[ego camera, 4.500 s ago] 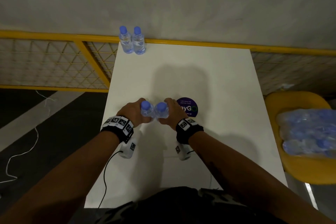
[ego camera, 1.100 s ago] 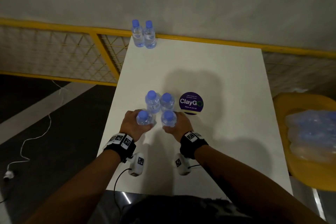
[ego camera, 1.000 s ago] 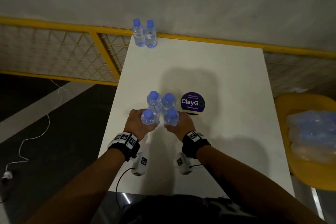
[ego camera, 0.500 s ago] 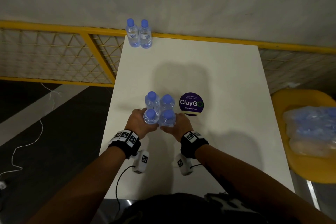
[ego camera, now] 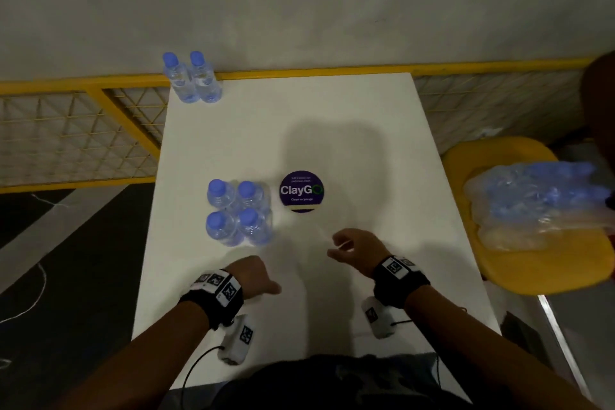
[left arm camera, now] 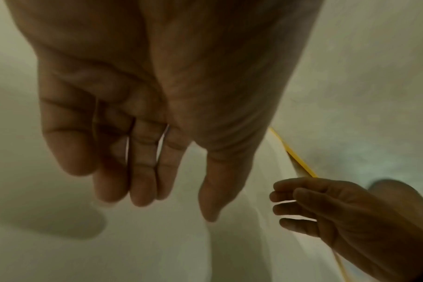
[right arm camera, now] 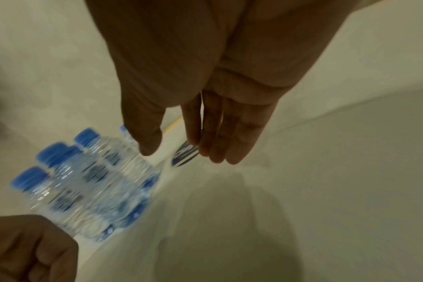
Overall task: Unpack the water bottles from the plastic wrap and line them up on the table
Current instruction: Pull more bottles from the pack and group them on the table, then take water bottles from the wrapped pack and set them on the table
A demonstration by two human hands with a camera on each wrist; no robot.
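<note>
Several clear water bottles with blue caps (ego camera: 238, 211) stand in a tight square block left of centre on the white table (ego camera: 366, 130); the same block (right arm camera: 89, 183) shows blurred in the right wrist view. Two more bottles (ego camera: 193, 78) stand side by side at the table's far left corner. The plastic-wrapped pack of bottles (ego camera: 539, 203) lies on a yellow chair (ego camera: 532, 270) to the right. My left hand (ego camera: 258, 278) hovers near the block's front, fingers relaxed, holding nothing (left arm camera: 143, 171). My right hand (ego camera: 349, 246) is off to the right of the block, fingers loose and empty (right arm camera: 205, 137).
A round purple ClayGo sticker (ego camera: 301, 191) lies flat just right of the bottle block. A yellow mesh railing (ego camera: 83, 130) runs behind and left of the table. A white cable (ego camera: 30, 296) lies on the dark floor at left.
Both hands let go of the two front bottles, which now stand against the back pair. The hands pulled back toward me, and the right one swung to the right.
</note>
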